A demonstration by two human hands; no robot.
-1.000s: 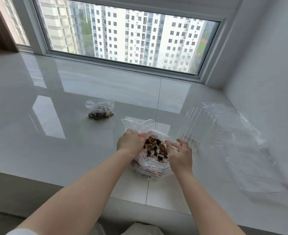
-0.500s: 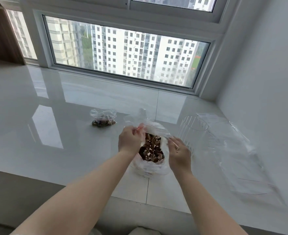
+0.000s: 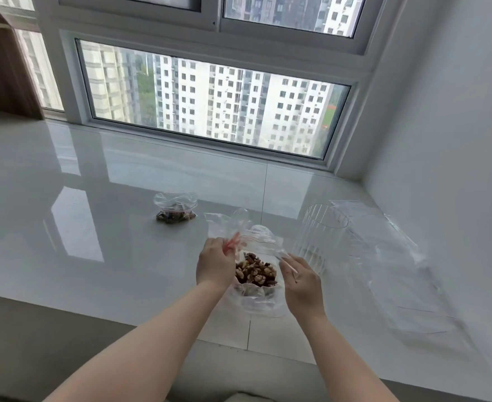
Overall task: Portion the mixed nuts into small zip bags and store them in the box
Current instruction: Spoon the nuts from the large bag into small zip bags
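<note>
A large clear bag of mixed nuts rests on the white counter, its mouth held apart by both hands. My left hand pinches the bag's left rim, where a red zip strip shows. On the right side, my right hand grips the rim. Brown nuts fill the bag's middle. A small zip bag with a portion of nuts lies farther back on the left. The clear ribbed box stands just right of my right hand.
Several empty clear zip bags lie flat on the counter's right side, near the white wall. A window runs along the counter's far edge. A wooden panel stands at the far left. The counter's front edge is close to my body.
The camera has tilted up, showing more window. Both hands have lifted the bag's rim and pulled it taller; the nuts now sit lower between my hands.
</note>
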